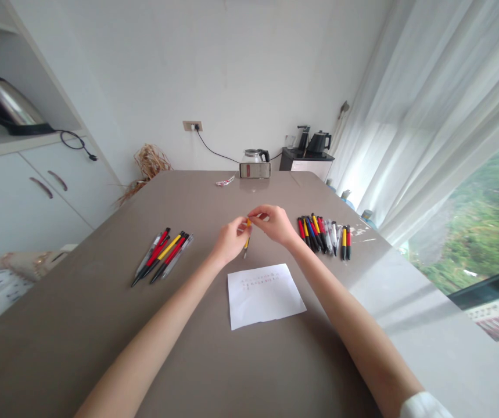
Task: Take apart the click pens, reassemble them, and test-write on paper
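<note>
Over the middle of the table, my left hand (233, 237) pinches a slim yellow pen (247, 242), which points down with its narrow tip lowest. My right hand (273, 222) closes its thumb and fingertips on the upper end of the same pen. Fingers hide part of the pen's top, so I cannot tell if it is in one piece. Just below the hands lies a white sheet of paper (262, 307) with a few handwritten lines near its top.
Several red, yellow and clear pens (164, 252) lie to the left. A larger row of pens (319, 235) lies to the right. A glass kettle (255, 162) and a small wrapper (225, 182) rest at the far table edge (179, 172). Curtains (406, 110) hang on the right.
</note>
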`<state>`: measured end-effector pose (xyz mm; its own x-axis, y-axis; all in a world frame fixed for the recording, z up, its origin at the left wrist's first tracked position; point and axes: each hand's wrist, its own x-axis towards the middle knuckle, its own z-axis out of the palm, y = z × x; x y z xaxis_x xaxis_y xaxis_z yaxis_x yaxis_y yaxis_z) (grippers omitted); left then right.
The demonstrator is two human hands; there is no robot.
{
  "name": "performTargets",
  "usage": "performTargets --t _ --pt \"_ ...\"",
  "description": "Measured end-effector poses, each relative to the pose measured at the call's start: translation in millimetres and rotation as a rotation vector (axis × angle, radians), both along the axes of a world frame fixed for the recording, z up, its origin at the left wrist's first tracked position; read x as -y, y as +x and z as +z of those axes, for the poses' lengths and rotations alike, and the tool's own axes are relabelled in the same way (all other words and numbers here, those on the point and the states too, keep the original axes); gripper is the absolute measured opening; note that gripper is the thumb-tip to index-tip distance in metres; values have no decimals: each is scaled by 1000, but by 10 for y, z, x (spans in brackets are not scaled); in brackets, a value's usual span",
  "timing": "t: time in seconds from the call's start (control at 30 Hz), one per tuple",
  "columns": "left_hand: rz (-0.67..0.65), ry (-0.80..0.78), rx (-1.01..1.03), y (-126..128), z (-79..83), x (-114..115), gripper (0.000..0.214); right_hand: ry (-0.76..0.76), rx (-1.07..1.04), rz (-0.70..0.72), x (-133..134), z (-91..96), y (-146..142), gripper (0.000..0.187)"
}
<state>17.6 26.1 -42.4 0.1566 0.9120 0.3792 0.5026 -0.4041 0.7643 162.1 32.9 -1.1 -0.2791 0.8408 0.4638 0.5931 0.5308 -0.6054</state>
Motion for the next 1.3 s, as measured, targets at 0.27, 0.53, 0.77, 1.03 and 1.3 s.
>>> performTargets --t 0.27,0.53,0.77,1.03,1.3 --pt "-8 13 40 -14 -24 -24 22 3 -25 12 -26 -23 7 18" --pt "25 -6 99 -23 -5 -17 21 -91 153 -191 -132 -255 27 22" --pt "65 -23 100 -10 16 10 20 -202 470 -232 -109 -514 -91 27" --pt "62 -17 73 -31 -30 -17 22 -194 531 -343 -41 -634 -226 31" --pt "56 9 11 -57 -89 -54 25 -319 528 -408 -118 -572 -119 25"
